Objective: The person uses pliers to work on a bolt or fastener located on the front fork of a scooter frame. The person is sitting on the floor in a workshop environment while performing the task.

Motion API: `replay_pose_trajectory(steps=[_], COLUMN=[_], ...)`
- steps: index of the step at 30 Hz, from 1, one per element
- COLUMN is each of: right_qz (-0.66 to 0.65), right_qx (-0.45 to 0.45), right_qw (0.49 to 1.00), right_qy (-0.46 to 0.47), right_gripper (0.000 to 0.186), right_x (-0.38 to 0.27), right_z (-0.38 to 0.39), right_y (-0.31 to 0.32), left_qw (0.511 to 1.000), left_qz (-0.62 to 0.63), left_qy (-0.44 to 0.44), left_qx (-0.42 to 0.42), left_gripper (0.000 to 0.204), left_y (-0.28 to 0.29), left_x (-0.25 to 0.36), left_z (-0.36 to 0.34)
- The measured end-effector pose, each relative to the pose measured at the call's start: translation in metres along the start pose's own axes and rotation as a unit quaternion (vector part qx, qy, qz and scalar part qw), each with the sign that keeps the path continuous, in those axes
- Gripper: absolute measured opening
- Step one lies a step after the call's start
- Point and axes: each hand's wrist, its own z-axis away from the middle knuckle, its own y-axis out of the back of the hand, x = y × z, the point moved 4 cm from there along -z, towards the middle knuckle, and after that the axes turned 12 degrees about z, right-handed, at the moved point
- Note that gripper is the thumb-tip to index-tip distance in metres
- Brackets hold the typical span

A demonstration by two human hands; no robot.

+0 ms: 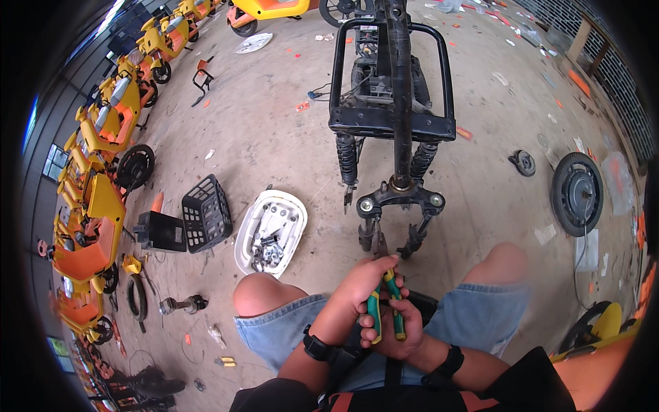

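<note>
Between my knees I hold a pair of pliers (pixel 374 317) with green and yellow handles, its metal jaws pointing away from me toward the fork. My left hand (pixel 362 283) wraps the upper part of the handles. My right hand (pixel 403 321) closes round them lower down, its fingers on the right handle. The jaw tips lie at the lower left of a black fork clamp (pixel 401 194); whether they grip anything there I cannot tell. This clamp belongs to a black scooter frame (pixel 402 89) with two coil-spring shock absorbers (pixel 347 156).
Left of the frame sits a white tub (pixel 299 206) of loose metal parts. Beside it lies a black plastic basket (pixel 207 214). A wheel (pixel 578 194) lies on the right. Yellow and orange scooters (pixel 103 199) line the left side. Litter is scattered over the concrete floor (pixel 268 130).
</note>
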Motion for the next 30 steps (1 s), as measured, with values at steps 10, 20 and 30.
replay_pose_trajectory(steps=[10,20,30], right_qz=[0.374,0.599,0.625], right_qx=[0.405,0.301,0.318], right_qw=[0.834,0.74,0.712], right_qy=[0.031,0.049,0.038], right_gripper=[0.039,0.081,0.076], right_x=[-0.016,-0.022,-0.017], right_z=[0.017,0.021,0.018], right_y=[0.022,-0.003,0.028], left_qw=[0.996,0.995,0.972], left_qz=[-0.059,-0.034,-0.166], left_qy=[-0.043,-0.044,-0.114], left_qx=[0.046,0.078,0.117], left_gripper=[0.029,0.029,0.028], left_y=[0.011,0.008,0.018], left_x=[-0.012,-0.013,-0.023], left_z=[-0.02,-0.013,-0.032])
